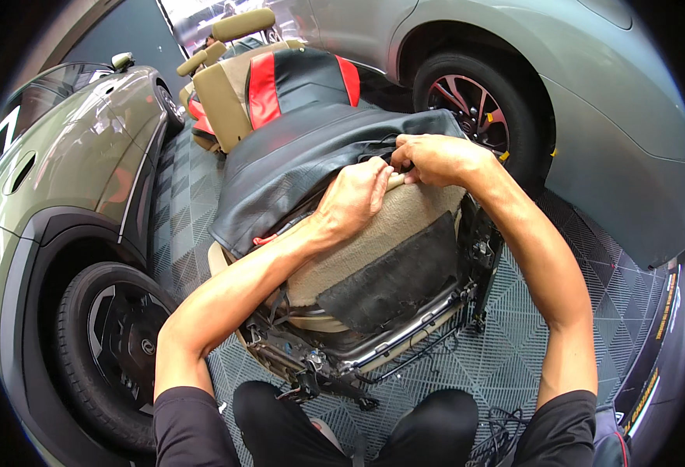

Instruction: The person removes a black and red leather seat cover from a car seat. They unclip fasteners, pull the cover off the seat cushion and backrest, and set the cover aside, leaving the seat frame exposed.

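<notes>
A car seat stands before me with its carpeted beige back panel point(358, 241) facing up, a torn-edged black patch point(397, 276) lying across it. Draped over its far part is a black leather-like seat cover point(303, 152). Where that cover meets the panel, a pale beige edge point(395, 182) shows between my hands. My left hand point(354, 198) is closed there, fingers pressed together; what they hold is hidden. Beside it my right hand point(439, 159) pinches the loose edge of the seat cover, its fingertips partly hidden in the dark fold.
Behind stands another beige seat point(225, 105) with a black and red cover point(303, 82). A green car with a dark wheel point(113, 350) is close on the left; a silver car's wheel point(467, 105) is at the far right. Metal seat rails point(404, 335) and loose black cables point(498, 432) lie near my knees.
</notes>
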Demonstrator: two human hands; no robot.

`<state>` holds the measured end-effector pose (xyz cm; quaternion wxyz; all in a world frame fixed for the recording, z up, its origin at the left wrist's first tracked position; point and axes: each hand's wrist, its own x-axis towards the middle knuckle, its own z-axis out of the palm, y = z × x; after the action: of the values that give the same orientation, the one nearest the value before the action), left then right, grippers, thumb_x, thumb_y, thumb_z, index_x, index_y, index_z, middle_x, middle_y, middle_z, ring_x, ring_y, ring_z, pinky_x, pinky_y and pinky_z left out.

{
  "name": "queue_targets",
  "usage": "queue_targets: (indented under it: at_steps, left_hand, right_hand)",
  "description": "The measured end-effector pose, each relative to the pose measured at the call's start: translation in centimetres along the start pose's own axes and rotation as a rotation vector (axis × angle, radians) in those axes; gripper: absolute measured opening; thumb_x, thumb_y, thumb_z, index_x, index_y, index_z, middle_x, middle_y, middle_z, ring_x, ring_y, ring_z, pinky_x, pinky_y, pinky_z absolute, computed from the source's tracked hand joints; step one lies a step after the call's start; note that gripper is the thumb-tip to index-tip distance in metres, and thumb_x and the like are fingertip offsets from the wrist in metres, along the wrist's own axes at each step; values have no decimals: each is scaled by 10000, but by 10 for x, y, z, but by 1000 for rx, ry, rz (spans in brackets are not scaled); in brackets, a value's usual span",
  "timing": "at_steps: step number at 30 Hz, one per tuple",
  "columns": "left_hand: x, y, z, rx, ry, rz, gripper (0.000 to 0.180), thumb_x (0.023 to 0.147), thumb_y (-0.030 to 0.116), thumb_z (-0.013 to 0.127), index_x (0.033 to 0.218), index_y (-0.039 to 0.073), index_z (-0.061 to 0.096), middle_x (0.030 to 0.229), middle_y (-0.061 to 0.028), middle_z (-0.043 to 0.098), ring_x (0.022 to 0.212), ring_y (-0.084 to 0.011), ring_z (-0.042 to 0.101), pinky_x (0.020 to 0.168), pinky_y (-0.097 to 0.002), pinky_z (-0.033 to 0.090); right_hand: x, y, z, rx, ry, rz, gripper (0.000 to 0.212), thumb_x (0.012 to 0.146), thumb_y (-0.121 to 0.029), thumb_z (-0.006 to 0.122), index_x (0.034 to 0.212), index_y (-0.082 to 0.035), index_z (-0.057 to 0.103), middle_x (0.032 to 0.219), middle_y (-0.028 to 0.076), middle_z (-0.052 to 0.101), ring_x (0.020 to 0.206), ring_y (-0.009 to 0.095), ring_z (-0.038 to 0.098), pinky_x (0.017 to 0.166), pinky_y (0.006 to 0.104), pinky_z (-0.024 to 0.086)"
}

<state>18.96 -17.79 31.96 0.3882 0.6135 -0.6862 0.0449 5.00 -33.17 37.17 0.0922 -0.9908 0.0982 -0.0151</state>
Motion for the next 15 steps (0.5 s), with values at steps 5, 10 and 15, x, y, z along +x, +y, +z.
queue_targets:
  at_steps: [5, 10, 15]
  left_hand:
    - [1, 3, -2, -82, 31, -46, 158, 1032, 125, 584, 1001, -22, 631, 792, -262, 633, 728, -438, 649, 664, -466, 500]
    - [16, 16, -7, 29, -225, -219, 322, 1031, 258, 602, 1006, -55, 672, 838, -283, 676, 826, -431, 699, 723, -479, 530]
    - [42, 41, 7, 265, -389, -361, 518, 998, 439, 626, 1007, -76, 681, 916, -284, 727, 929, -448, 724, 827, -527, 572]
  right_hand:
    - [1, 2, -5, -16, 2, -63, 164, 859, -143, 775, 995, -70, 719, 1103, 85, 610, 1115, 309, 629, 915, 447, 506]
    - [3, 35, 15, 146, 138, -197, 144, 864, -223, 755, 886, -91, 703, 1069, 76, 608, 1077, 318, 626, 897, 474, 495]
    - [23, 51, -3, 95, -163, -215, 213, 840, -63, 693, 1018, -155, 768, 1151, 103, 624, 1105, 328, 624, 896, 469, 507]
